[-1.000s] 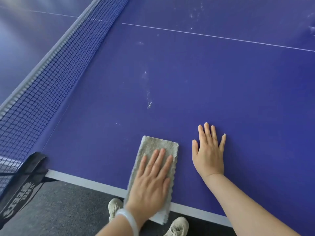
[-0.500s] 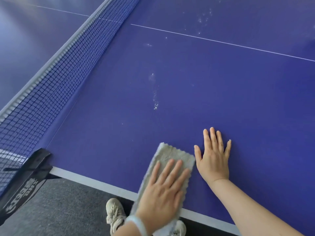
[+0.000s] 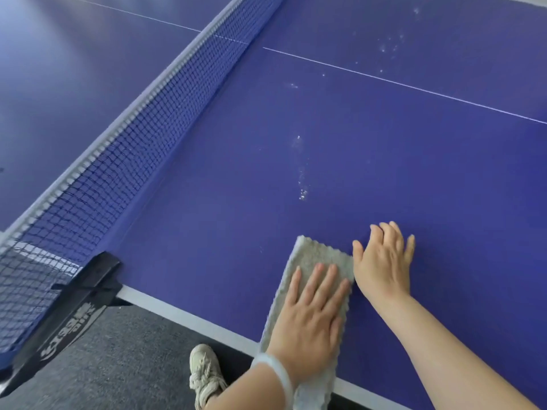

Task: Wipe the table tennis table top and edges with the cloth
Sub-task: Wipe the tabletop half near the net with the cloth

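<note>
A folded grey cloth (image 3: 318,255) lies on the blue table tennis table (image 3: 399,173), its near end hanging over the white near edge (image 3: 189,316). My left hand (image 3: 310,318) presses flat on the cloth with straight fingers. Just right of the cloth, my right hand (image 3: 383,261) rests flat on the bare table top, its thumb beside the cloth's right side. White dusty specks (image 3: 302,184) streak the surface beyond the cloth, and more specks (image 3: 390,45) lie past the white centre line.
The dark net (image 3: 124,149) runs from upper middle to lower left, held by a black clamp post (image 3: 74,306) at the table edge. Grey carpet floor (image 3: 118,365) and a light shoe (image 3: 204,371) show below the edge.
My left hand and the cloth have slid right along the near edge until the cloth meets my right hand. The view has shifted right, so the net and clamp appear further in.
</note>
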`<state>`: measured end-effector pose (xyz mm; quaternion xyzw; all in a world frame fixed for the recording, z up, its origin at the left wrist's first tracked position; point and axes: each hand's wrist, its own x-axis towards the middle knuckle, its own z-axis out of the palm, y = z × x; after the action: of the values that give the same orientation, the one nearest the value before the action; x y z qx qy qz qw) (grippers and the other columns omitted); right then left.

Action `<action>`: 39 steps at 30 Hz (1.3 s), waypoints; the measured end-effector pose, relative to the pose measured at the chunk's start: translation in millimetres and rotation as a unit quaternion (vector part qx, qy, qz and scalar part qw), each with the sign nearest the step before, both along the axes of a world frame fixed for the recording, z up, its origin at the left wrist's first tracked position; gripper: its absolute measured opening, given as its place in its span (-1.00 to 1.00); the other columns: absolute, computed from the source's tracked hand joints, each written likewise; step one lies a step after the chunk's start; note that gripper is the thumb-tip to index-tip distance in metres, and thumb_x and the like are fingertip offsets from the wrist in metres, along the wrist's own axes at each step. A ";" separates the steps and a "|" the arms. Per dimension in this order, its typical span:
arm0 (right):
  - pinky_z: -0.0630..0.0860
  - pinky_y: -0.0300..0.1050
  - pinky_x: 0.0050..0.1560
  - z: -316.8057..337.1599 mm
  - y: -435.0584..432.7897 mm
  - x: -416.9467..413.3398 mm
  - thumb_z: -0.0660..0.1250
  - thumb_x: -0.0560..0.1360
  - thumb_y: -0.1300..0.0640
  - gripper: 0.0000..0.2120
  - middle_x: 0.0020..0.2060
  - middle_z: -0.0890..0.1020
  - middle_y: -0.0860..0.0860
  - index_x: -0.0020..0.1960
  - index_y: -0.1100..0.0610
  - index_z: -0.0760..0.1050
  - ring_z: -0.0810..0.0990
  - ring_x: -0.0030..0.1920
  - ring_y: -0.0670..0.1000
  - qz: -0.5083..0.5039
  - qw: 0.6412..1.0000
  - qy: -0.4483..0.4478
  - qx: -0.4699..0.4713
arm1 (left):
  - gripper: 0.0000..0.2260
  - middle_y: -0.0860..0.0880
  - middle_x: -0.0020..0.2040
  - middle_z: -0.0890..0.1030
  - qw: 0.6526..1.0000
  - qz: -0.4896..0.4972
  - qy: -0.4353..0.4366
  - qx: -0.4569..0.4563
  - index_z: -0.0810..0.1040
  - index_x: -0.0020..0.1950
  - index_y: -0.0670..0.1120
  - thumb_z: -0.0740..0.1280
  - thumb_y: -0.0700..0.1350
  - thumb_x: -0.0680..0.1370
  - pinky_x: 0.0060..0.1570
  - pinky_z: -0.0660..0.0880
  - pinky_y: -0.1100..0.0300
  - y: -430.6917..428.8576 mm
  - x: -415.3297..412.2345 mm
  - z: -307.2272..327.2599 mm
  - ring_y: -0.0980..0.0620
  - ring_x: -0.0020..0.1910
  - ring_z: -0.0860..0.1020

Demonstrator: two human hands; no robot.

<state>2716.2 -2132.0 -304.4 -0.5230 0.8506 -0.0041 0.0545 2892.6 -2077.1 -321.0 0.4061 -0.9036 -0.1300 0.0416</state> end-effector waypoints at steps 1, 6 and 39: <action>-0.06 0.29 0.55 0.2 -14.1 4.5 0.18 0.65 0.00 -0.45 0.53 0.27 0.21 0.52 0.29 0.25 0.11 0.58 0.18 0.011 1.000 -0.014 -0.006 | -0.45 -0.02 0.63 0.01 1.000 -0.016 0.000 -0.006 0.06 0.63 0.02 0.09 0.07 0.65 0.47 -0.01 -0.18 4.4 14.0 -1.6 -0.06 0.61 -0.07; -0.11 0.20 0.59 -21.7 -45.5 18.3 0.04 0.68 -0.04 -0.43 0.61 0.09 0.11 0.61 0.20 0.09 0.03 0.61 0.09 -0.012 0.998 -0.040 -0.047 | -0.43 0.01 0.62 0.08 0.990 0.131 -0.046 -0.014 0.08 0.62 0.10 0.10 0.10 0.60 0.48 0.10 -0.21 -43.3 121.2 -3.2 -0.03 0.60 0.03; -0.01 0.04 0.61 -24.4 -41.4 14.1 -0.09 0.64 -0.13 -0.41 0.55 0.30 -0.02 0.55 0.13 0.29 0.17 0.57 -0.10 -0.061 0.974 -0.132 -0.172 | -0.45 -0.01 0.64 -0.06 0.967 -0.252 -0.037 -0.022 -0.08 0.64 -0.01 -0.03 0.10 0.68 0.53 -0.21 -0.13 -168.9 -16.5 -2.8 -0.02 0.60 -0.20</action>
<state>2730.3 -2173.4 -328.8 -0.4667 0.8527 -0.2224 0.0753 2876.2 -2246.0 -323.9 0.1687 -0.9803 -0.1013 -0.0171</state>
